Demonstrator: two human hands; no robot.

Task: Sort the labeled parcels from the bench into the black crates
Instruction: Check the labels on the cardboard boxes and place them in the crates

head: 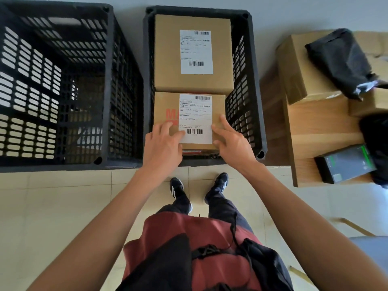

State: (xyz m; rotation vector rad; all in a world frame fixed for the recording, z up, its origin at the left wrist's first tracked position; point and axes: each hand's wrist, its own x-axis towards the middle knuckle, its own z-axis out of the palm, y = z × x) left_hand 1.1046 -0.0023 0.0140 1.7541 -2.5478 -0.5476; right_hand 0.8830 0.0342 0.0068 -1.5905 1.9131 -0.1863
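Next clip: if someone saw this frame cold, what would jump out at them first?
Both hands, the left hand and the right hand, rest with straight fingers on the near labeled box in the middle black crate. A larger labeled box fills the crate's far end, touching the near one. Off to the right, the wooden bench carries more cardboard boxes and a black bagged parcel.

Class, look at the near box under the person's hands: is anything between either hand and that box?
Nothing visible. The left hand and right hand already rest with spread fingers on the near box, which sits in the middle crate.
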